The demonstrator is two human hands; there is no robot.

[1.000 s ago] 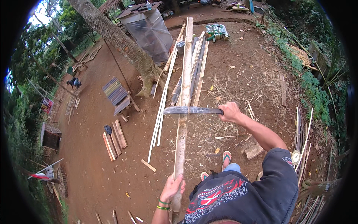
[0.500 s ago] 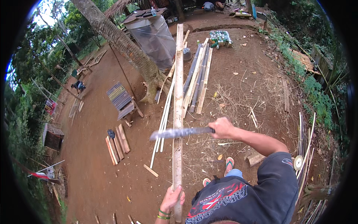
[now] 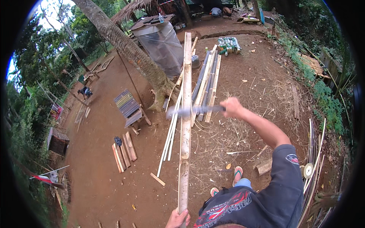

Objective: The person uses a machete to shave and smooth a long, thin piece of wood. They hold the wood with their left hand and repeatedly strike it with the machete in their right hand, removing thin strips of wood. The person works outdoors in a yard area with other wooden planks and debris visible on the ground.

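A long split length of bamboo stands out in front of me, its pale hollow inner face toward me. My left hand is closed around its near end at the lower edge of the picture. In my right hand, held out at arm's length, is a machete by its handle. Its blade is smeared by motion and crosses the upper half of the bamboo, pointing left. Whether the blade touches the bamboo, I cannot tell.
Bamboo poles and strips lie ahead on the dirt. Left are short planks, a small slatted stand and a leaning tree trunk. A short log lies by my sandalled feet. Someone crouches far left.
My right hand and the machete have moved farther up along the bamboo, away from me. My left hand has shifted lower in the picture, still gripping the near end.
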